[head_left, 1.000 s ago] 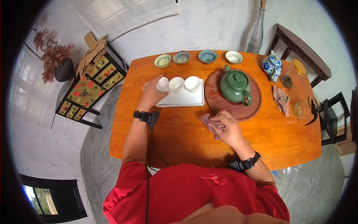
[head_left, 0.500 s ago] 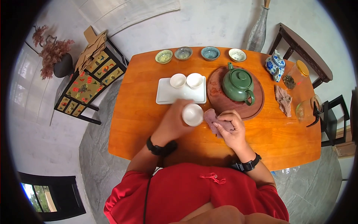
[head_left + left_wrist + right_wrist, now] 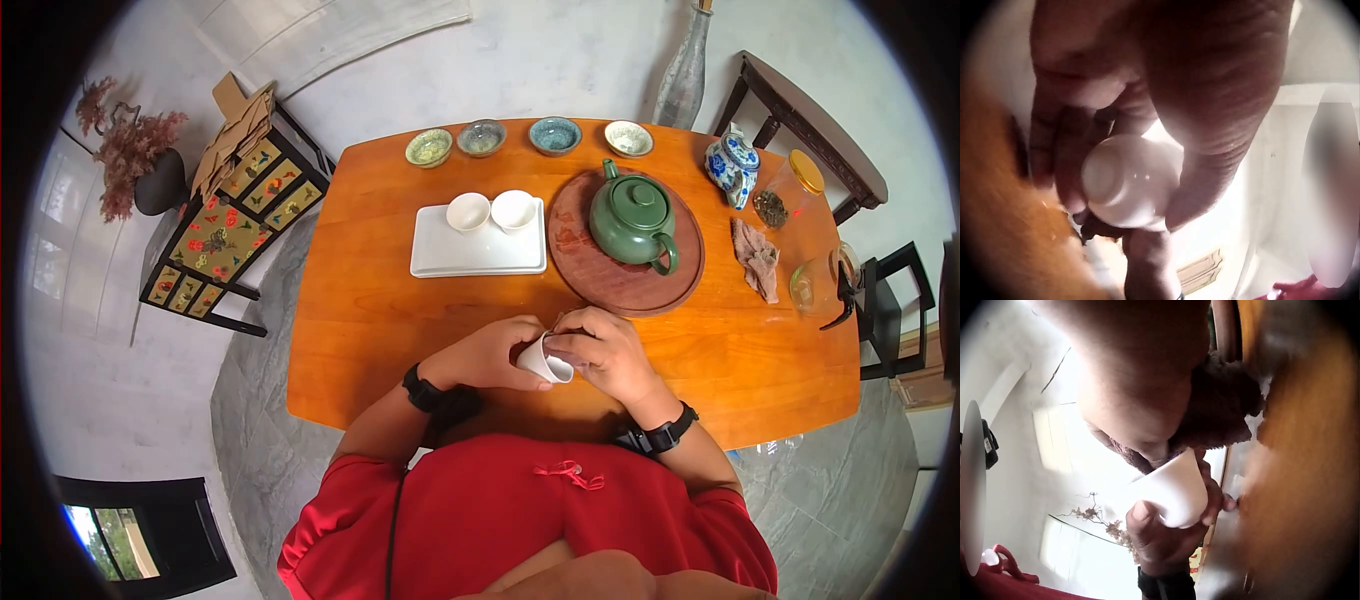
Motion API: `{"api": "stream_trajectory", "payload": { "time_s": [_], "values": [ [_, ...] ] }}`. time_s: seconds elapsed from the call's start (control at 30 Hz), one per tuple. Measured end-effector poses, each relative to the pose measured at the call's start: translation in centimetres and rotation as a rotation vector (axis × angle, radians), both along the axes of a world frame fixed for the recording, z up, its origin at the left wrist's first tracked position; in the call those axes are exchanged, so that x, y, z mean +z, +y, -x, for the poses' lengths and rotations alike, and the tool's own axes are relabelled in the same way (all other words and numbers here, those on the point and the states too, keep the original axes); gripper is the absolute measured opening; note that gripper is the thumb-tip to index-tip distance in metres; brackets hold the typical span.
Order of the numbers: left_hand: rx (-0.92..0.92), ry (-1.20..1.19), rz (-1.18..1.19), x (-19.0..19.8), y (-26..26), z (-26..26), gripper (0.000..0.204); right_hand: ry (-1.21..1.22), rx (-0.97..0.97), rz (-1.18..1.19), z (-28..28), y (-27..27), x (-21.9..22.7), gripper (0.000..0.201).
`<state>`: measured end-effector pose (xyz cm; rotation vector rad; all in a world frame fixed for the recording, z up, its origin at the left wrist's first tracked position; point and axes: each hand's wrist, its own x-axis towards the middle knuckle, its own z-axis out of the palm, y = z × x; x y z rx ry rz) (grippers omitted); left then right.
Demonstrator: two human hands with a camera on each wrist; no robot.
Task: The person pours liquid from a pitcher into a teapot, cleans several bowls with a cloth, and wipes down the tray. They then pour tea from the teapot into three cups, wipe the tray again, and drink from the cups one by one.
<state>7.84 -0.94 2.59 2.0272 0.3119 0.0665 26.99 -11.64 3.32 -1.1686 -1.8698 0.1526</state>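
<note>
Over the orange-brown wooden tabletop (image 3: 350,350), toward its near edge, the left hand (image 3: 488,355) grips a small, tilted white cup (image 3: 548,364); the right hand's (image 3: 608,352) fingers clutch a fuzzy purplish cloth (image 3: 1225,403) at the cup's mouth.

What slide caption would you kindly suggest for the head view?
A tilted white cup in the left grip, the right grip at its rim, green teapot beyond.

Bright and mostly sharp in the head view, with a bent-looking table (image 3: 340,345), black round edges and a dark shadow near the red shirt (image 3: 480,500). Dim on the left hand (image 3: 1160,81) in the left wrist view, with strong white light behind. Too white on the wall (image 3: 1085,481) in the right wrist view, with the table all fuzzy.
</note>
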Motion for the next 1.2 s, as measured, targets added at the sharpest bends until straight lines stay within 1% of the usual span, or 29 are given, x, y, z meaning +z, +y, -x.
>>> {"api": "stream_trajectory", "payload": {
  "time_s": [0.03, 0.1, 0.23, 0.27, 0.3, 0.33, 0.37, 0.4, 0.43, 0.47, 0.5, 0.53, 0.57, 0.63, 0.67, 0.73, 0.77, 0.83, 0.87, 0.9, 0.93, 0.97, 1.0, 1.03, 1.07, 1.13, 1.17, 1.2],
  "values": [
    [-0.001, -0.001, -0.002, 0.1, 0.0, 0.1, 0.048, -0.019, 0.031, -0.005, 0.0, 0.0, 0.0, 0.028],
    [0.045, 0.124, 0.445, 0.2, -0.2, 0.3, 0.043, 0.004, 0.041, 0.021, 0.1, 0.0, -0.1, 0.028],
    [0.024, 0.163, 0.464, -0.1, -0.5, 0.3, 0.042, 0.062, 0.067, 0.069, 0.3, -0.2, -0.3, 0.026],
    [0.015, 0.129, 0.518, 0.3, -0.8, 0.3, 0.044, 0.062, 0.068, 0.068, 0.5, -0.3, -0.3, 0.026],
    [0.007, 0.095, 0.573, 0.6, -0.9, 0.3, 0.045, 0.181, 0.106, 0.092, 0.7, -0.3, -0.4, 0.026],
    [0.009, 0.094, 0.572, 0.7, -0.9, 0.3, 0.045, 0.301, 0.144, 0.116, 1.0, -0.4, -0.4, 0.025],
    [-0.016, 0.123, 0.736, 0.8, -0.7, 0.5, 0.047, 0.301, 0.146, 0.115, 1.1, -0.4, -0.4, 0.025],
    [-0.042, 0.152, 0.900, 0.9, -0.6, 0.5, 0.048, 0.393, 0.163, 0.119, 1.3, -0.4, -0.3, 0.025],
    [-0.042, 0.154, 0.900, 1.0, -0.6, 0.5, 0.048, 0.484, 0.178, 0.124, 1.4, -0.4, -0.3, 0.025],
    [-0.018, 0.064, 0.851, 1.0, -0.6, 0.5, 0.050, 0.486, 0.176, 0.125, 1.2, -0.4, -0.3, 0.025],
    [0.003, -0.026, 0.801, 1.0, -0.5, 0.4, 0.052, 0.473, 0.205, 0.196, 1.0, -0.3, -0.2, 0.026],
    [-0.001, -0.024, 0.804, 0.6, -0.2, 0.5, 0.052, 0.460, 0.235, 0.267, 0.7, -0.2, -0.2, 0.027],
    [0.001, 0.010, 0.776, -0.1, 0.3, 0.8, 0.053, 0.462, 0.231, 0.268, 0.4, -0.1, -0.3, 0.027],
    [0.003, 0.045, 0.747, -0.4, 0.5, 1.0, 0.054, 0.276, 0.222, 0.292, -0.1, 0.1, -0.5, 0.026],
    [0.002, 0.061, 0.750, -0.2, 0.4, 0.9, 0.053, 0.277, 0.222, 0.293, -0.1, 0.1, -0.5, 0.026],
    [0.002, 0.079, 0.753, 0.3, 0.0, 0.7, 0.052, 0.246, 0.152, 0.131, 0.0, 0.1, -0.2, 0.025],
    [0.003, 0.079, 0.746, 0.5, -0.3, 0.5, 0.051, 0.246, 0.152, 0.131, 0.0, 0.1, -0.2, 0.025],
    [0.005, 0.075, 0.739, 0.4, -0.2, 0.5, 0.049, 0.193, 0.065, 0.141, 0.0, 0.0, -0.1, 0.024],
    [0.031, 0.065, 0.632, -0.1, 0.4, 0.7, 0.050, 0.194, 0.063, 0.139, 0.0, 0.0, -0.1, 0.024],
    [0.056, 0.055, 0.525, -0.3, 0.7, 0.8, 0.050, 0.219, 0.076, 0.232, 0.0, 0.0, -0.2, 0.021],
    [0.056, 0.055, 0.525, -0.2, 0.7, 0.8, 0.050, 0.244, 0.090, 0.326, 0.0, 0.0, -0.3, 0.019],
    [0.058, 0.012, 0.330, 0.0, 0.6, 0.8, 0.050, 0.246, 0.089, 0.327, 0.0, -0.2, -0.3, 0.019],
    [0.060, -0.031, 0.135, 0.3, 0.5, 0.7, 0.051, 0.356, 0.147, 0.536, 0.0, -0.4, -0.4, 0.016],
    [0.060, -0.030, 0.136, 0.6, 0.2, 0.7, 0.051, 0.465, 0.206, 0.745, 0.0, -0.5, -0.4, 0.014],
    [0.065, -0.048, 0.139, 0.9, -0.1, 0.6, 0.052, 0.465, 0.206, 0.746, -0.1, -0.6, -0.3, 0.014],
    [0.069, -0.066, 0.144, 0.8, -0.1, 0.5, 0.053, 0.890, 0.270, 0.945, -0.2, -0.6, 0.2, 0.014],
    [0.061, -0.060, 0.210, 0.3, 0.0, 0.5, 0.053, 0.889, 0.270, 0.947, -0.3, -0.3, -0.3, 0.014],
    [0.053, -0.054, 0.276, 0.0, 0.1, 0.4, 0.052, 0.828, 0.173, 0.624, -0.3, 0.2, -1.3, 0.015]
  ]
}}
